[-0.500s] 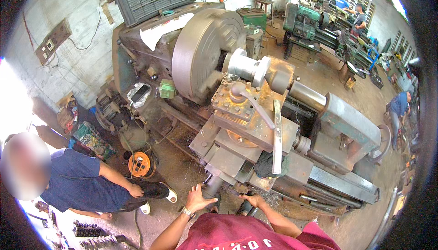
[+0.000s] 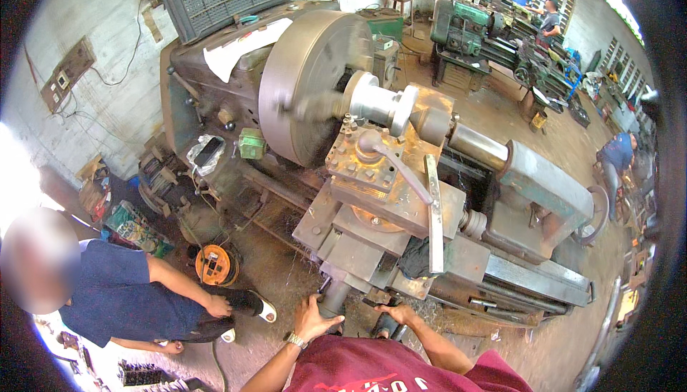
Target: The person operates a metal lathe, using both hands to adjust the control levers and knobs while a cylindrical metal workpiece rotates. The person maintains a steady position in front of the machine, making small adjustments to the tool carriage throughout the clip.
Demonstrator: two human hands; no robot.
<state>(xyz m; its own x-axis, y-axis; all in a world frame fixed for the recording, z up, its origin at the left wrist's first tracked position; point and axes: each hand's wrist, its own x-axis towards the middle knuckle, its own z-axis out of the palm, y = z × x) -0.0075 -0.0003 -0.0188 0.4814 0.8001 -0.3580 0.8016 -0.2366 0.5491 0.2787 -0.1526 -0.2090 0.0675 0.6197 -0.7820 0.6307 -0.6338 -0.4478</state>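
A large metal lathe fills the middle, its big round chuck [image 2: 297, 84] blurred as if turning. A shiny flanged metal workpiece [image 2: 376, 98] sits between the chuck and the tailstock [image 2: 547, 184]. The square tool post [image 2: 363, 159] with its long clamping lever [image 2: 406, 170] stands close to the workpiece. My left hand [image 2: 313, 320], with a watch at the wrist, is closed around the grey cylindrical hub [image 2: 333, 297] at the near end of the cross slide. My right hand [image 2: 401, 313] is closed on a dark handle [image 2: 378, 304] beside it; its fingers are partly hidden.
A person in a dark blue shirt [image 2: 132, 292] stands close on my left. An orange cable reel [image 2: 216, 265] lies on the floor beyond. A flat metal bar [image 2: 435, 213] rests on the carriage. Another green lathe [image 2: 465, 27] and more people are at the back right.
The view has shifted slightly, so the lathe appears a little further left. Both my hands stay on the same parts. The chuck's blurred jaw shows in a different place.
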